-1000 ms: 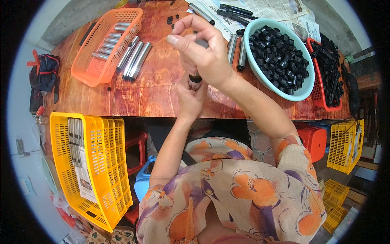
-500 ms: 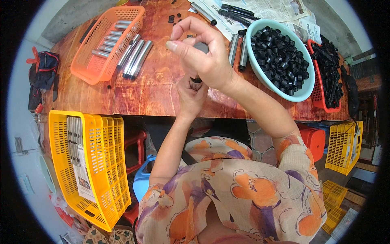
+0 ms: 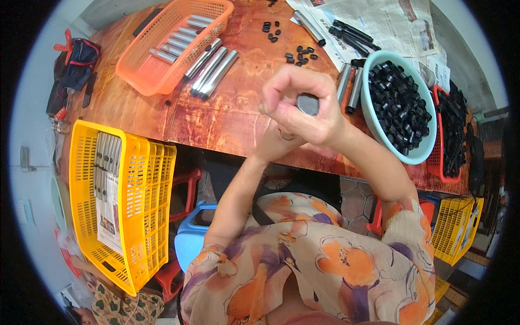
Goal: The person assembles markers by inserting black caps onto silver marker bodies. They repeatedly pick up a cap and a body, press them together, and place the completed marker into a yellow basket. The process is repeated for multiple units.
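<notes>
Over the table's near edge, both my hands are closed, one above the other. My right hand curls round a tube, whose dark round end faces up between thumb and fingers. Beneath it, my left hand is wrapped round the lower part, mostly hidden by the right hand. Small black rings and plugs lie loose just beyond my hands. Left of them, several silver tubes with black ends lie side by side. More silver tubes lie right of my right hand, beside a pale green basin full of black caps.
An orange basket with silver tubes stands at the far left. Newspaper with black parts covers the far right. A red basket holds black pieces. Yellow crates stand below the table. Another person's patterned clothing shows lower left.
The whole view has shifted, so the table's things appear further right. My right hand's fingers have curled in closer round the tube's end. The left hand still grips below.
</notes>
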### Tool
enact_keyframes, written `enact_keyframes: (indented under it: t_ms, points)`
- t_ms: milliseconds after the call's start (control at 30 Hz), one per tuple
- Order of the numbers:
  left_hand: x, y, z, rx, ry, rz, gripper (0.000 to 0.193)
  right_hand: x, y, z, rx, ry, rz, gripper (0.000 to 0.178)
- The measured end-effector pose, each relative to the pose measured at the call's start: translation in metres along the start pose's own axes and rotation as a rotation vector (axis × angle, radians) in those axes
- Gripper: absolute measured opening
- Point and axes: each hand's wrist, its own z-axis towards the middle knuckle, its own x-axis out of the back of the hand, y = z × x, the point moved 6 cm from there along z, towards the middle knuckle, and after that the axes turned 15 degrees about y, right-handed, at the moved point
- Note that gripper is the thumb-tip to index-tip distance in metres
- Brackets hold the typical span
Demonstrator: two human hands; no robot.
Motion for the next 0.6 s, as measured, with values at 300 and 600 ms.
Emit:
enact_keyframes:
  t_ms: [300, 600]
  points:
    - [-0.003, 0.026, -0.001, -0.187, 0.431, 0.21, 0.023, 0.01, 0.008, -0.012, -0.068, 0.366, -0.067, 0.008]
    - [-0.003, 0.004, 0.002, 0.209, 0.2, 0.322, 0.028, 0.028, 0.018, -0.001, -0.105, 0.396, 0.019, 0.008]
